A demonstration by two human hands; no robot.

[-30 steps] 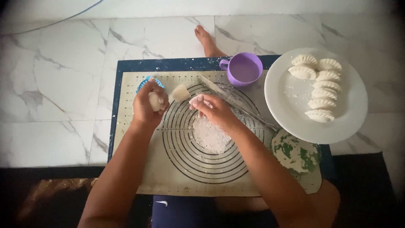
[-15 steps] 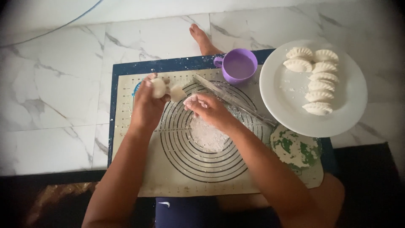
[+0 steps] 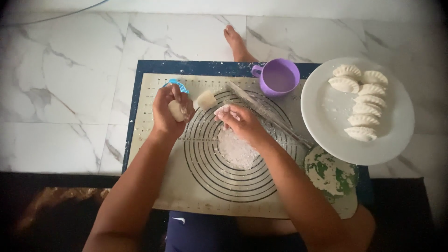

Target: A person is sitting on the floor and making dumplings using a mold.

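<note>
My left hand (image 3: 169,111) is closed around a small piece of white dough (image 3: 178,111), held just above the upper left of the baking mat (image 3: 154,186). A second lump of dough (image 3: 206,99) lies on the mat between my hands. My right hand (image 3: 240,122) hovers over the mat's ring pattern with floury fingertips pinched together; I cannot tell if anything is between them. A patch of flour (image 3: 236,150) lies under that wrist. A thin rolling pin (image 3: 268,113) lies slanted to the right of my right hand.
A purple cup (image 3: 279,76) stands at the mat's top edge. A white plate (image 3: 326,130) with several folded dumplings (image 3: 359,100) sits on the right. A bowl of green filling (image 3: 332,173) is below it. A blue cutter (image 3: 178,85) lies behind my left hand. A bare foot (image 3: 235,43) rests on the marble floor.
My left hand has drawn the dough piece slightly down and turned it in the fingers. My right hand stays over the rings, almost unmoved.
</note>
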